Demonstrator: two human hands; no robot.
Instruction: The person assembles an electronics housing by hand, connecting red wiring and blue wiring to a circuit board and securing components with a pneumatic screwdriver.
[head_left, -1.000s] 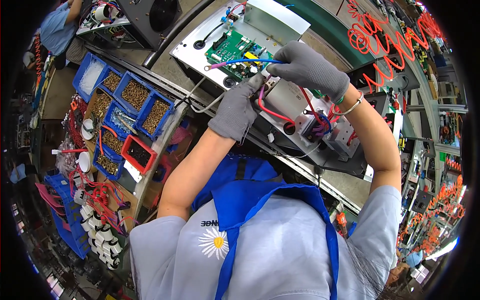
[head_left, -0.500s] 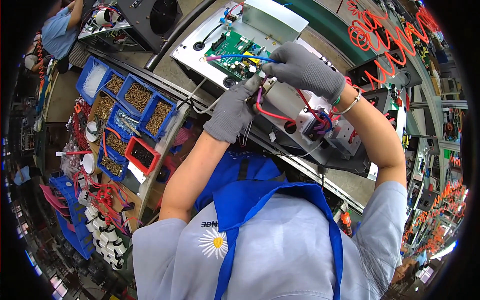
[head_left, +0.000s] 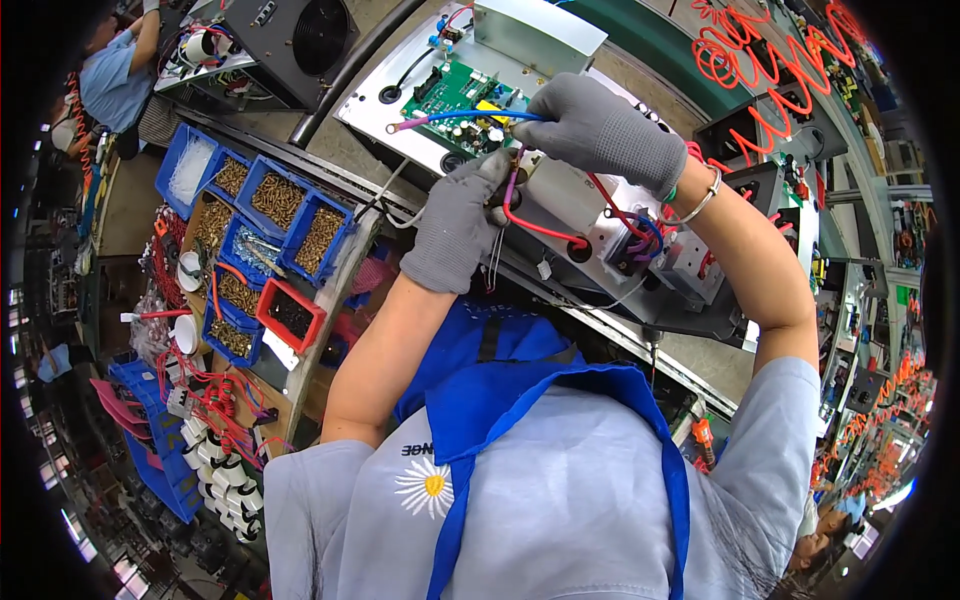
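Observation:
In grey gloves, both my hands work over an opened machine chassis (head_left: 362, 108). My right hand (head_left: 610, 138) is closed around a blue cable (head_left: 470, 114). From its fingers the cable reaches left across a green circuit board (head_left: 455, 98) and ends in a purple-sleeved ring terminal (head_left: 393, 128). Just in front of the board, my left hand (head_left: 458, 228) is closed, its fingertips at the purple-sleeved end of a red cable (head_left: 545, 232). What lies under those fingertips is partly hidden. Beside them is a pale cylinder (head_left: 565, 192); the red cable enters a hole near it.
On the left bench, blue bins (head_left: 275, 197) hold brass-coloured parts, beside a red bin (head_left: 290, 313) of dark pieces. Another chassis (head_left: 285, 40) stands at the far left, near a person (head_left: 110, 80). Orange coiled hoses (head_left: 735, 60) hang at the far right.
The blue cable's ring-terminal end has dipped slightly and shifted left. My right hand has moved slightly left and up, keeping its grip. My left hand stays at the red cable's end.

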